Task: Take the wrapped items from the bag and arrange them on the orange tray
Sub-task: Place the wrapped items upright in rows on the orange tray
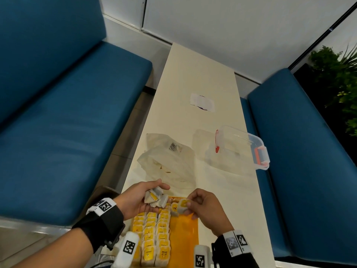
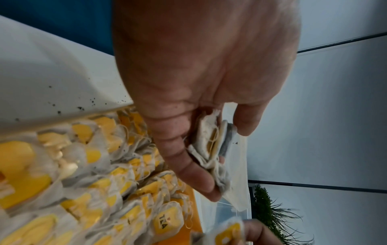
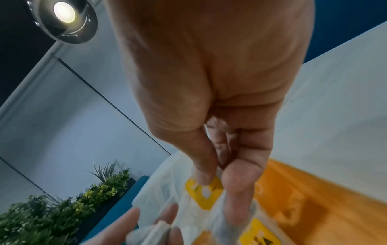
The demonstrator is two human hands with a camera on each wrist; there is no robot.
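Note:
An orange tray [image 1: 185, 236] lies at the near end of the table, its left part covered by rows of wrapped tea bags [image 1: 154, 235] with yellow tags. My left hand [image 1: 143, 198] is palm up over the tray's far left corner and grips a small bunch of tea bags [image 1: 156, 197], also seen as a bunch of tea bags [image 2: 211, 145] in the left wrist view. My right hand [image 1: 195, 206] pinches one tea bag [image 1: 182, 205] between thumb and fingers above the tray's far edge; the same tea bag [image 3: 204, 190] shows its yellow tag. The crumpled clear bag [image 1: 170, 161] lies just beyond the tray.
A clear plastic box [image 1: 239, 149] with orange latches stands on the table at the right. A white paper scrap [image 1: 201, 102] lies farther along. Blue benches [image 1: 67, 122] flank the narrow table [image 1: 222, 200]. A green plant [image 1: 340, 84] is at the far right.

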